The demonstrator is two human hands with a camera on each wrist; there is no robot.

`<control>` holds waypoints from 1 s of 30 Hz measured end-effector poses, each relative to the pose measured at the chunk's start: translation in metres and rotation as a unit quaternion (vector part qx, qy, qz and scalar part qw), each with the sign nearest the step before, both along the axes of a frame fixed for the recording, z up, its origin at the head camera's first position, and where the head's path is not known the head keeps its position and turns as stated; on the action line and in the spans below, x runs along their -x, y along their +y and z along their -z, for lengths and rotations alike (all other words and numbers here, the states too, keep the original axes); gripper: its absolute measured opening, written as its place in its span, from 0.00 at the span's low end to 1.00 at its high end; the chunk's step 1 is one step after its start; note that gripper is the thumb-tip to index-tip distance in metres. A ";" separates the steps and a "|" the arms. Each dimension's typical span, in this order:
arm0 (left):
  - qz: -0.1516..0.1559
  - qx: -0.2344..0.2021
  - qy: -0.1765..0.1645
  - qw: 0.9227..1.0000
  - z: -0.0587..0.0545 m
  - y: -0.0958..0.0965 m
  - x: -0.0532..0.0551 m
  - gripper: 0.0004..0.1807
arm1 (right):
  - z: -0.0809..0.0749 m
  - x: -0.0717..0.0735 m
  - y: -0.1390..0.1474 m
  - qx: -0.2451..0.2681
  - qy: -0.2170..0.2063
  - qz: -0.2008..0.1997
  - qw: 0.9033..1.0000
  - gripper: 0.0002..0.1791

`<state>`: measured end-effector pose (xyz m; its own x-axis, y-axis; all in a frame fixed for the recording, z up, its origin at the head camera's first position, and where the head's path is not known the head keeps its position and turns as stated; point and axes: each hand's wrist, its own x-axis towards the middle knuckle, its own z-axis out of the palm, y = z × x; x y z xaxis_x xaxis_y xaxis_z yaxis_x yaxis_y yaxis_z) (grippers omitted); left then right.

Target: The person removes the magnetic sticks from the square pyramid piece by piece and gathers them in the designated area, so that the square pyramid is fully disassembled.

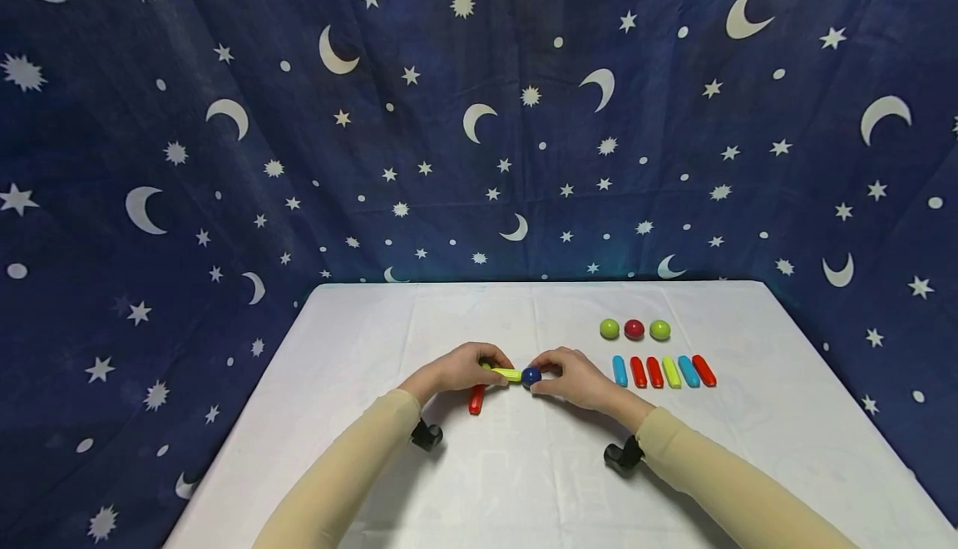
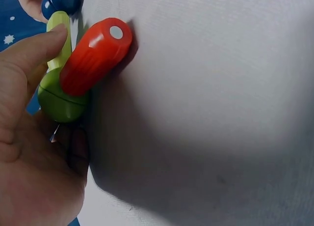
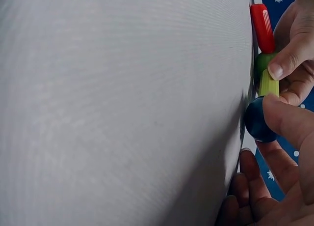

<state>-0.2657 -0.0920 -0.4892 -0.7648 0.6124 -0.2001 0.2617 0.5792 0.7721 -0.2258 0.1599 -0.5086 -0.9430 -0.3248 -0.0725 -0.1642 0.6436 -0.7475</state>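
Observation:
My left hand (image 1: 466,366) pinches a yellow-green rod (image 1: 511,374) between thumb and fingers. One end of that rod meets a green ball (image 2: 61,102), seen in the left wrist view and mostly covered by the hand in the head view. From the same ball a red rod (image 1: 476,400) juts toward me, a pale round spot on its free end. At the yellow rod's other end sits a dark blue ball (image 3: 259,122), which my right hand (image 1: 578,379) pinches between thumb and fingertips.
On the white tabletop (image 1: 509,482), to the right, lies a row of several blue, red and yellow rods (image 1: 654,373). Behind them are two green balls (image 1: 609,329) with a red ball (image 1: 634,329) between. A dark blue star-and-moon cloth (image 1: 479,175) hangs beyond the table.

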 end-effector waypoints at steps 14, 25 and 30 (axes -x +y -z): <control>0.014 0.010 0.004 1.000 0.001 0.001 0.002 0.07 | 0.000 -0.001 0.006 0.015 -0.032 -0.013 0.999 0.13; 0.022 0.038 0.026 0.999 0.002 0.003 0.004 0.07 | -0.005 -0.004 0.007 0.030 -0.058 -0.015 0.998 0.15; 0.023 0.040 0.014 0.999 -0.001 0.002 0.004 0.07 | -0.006 -0.004 0.008 0.036 -0.063 -0.020 0.997 0.16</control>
